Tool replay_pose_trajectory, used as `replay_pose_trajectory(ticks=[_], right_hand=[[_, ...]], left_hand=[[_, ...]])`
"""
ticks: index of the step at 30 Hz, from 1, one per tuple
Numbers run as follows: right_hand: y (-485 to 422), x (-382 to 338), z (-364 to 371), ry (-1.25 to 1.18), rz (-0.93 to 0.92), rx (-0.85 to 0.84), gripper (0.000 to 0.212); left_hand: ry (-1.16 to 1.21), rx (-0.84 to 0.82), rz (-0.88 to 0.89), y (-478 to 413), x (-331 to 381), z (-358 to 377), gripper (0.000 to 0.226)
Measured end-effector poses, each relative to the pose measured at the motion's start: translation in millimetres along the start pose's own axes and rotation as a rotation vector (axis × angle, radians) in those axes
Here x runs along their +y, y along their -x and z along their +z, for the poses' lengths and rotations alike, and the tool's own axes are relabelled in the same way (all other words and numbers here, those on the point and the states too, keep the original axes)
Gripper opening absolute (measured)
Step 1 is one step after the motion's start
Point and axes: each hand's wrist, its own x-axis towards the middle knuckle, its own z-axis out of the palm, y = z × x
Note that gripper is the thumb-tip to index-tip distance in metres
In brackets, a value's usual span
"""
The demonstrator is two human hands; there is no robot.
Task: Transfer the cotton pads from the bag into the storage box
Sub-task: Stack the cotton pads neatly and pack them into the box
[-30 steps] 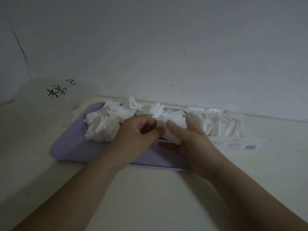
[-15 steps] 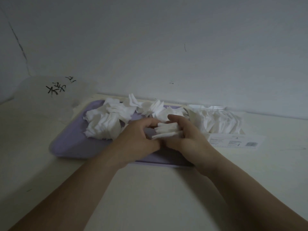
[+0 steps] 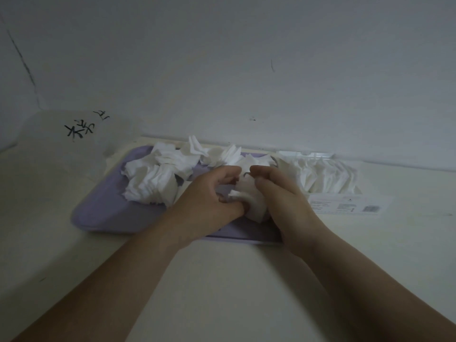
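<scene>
A small stack of white cotton pads [image 3: 249, 197] is held between both hands above the near part of a purple tray [image 3: 103, 213]. My left hand [image 3: 209, 193] curls its fingers onto the stack from the left. My right hand [image 3: 281, 193] grips it from the right, thumb over the top. Loose heaps of cotton pads [image 3: 153, 181] lie on the tray's far left and along its back. To the right stands a clear storage box [image 3: 330, 174] with several pads upright inside it. No bag can be told apart.
A white wall rises directly behind the tray and box. A translucent sheet with black handwriting [image 3: 81, 127] lies at the far left. A flat printed label [image 3: 345, 206] lies in front of the box. The pale tabletop [image 3: 222, 292] stretches toward me.
Both hands have drawn the pad stack slightly nearer and turned it from lying flat to more on edge; my right thumb now sits on top of it.
</scene>
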Motion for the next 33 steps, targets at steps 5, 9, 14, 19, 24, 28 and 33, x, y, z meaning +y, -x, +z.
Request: replay_pose_trajectory(ticks=[5, 9, 14, 19, 24, 28, 33], right_hand=[[-2.0, 0.3, 2.3, -0.084, 0.017, 0.08, 0.03], [-3.3, -0.4, -0.6, -0.135, 0.068, 0.014, 0.051], [2.1, -4.1, 1.9, -0.124, 0.066, -0.13, 0.065], [3.7, -6.0, 2.5, -0.117, 0.006, -0.174, 0.062], [5.0, -1.3, -4.5, -0.072, -0.025, -0.29, 0.09], [6.7, 4.1, -3.1, 0.373, -0.266, -0.132, 0.051], [4.0, 7.2, -0.8, 0.583, -0.364, 0.009, 0.039]], left_hand=[[-0.02, 0.001, 0.032, -1.2, -2.6, 1.7, 0.058], [0.001, -0.013, 0.047, -0.4, -2.6, 0.2, 0.07], [0.018, -0.164, 0.148, 3.4, 7.5, 1.2, 0.068], [-0.022, -0.057, 0.044, 0.0, -2.9, 1.0, 0.068], [0.032, 0.078, 0.038, -3.6, -1.1, -8.6, 0.055], [-0.007, 0.103, 0.03, -2.9, 7.0, -14.3, 0.059], [-0.881, 0.32, 0.124, -3.1, -1.1, -42.2, 0.015]])
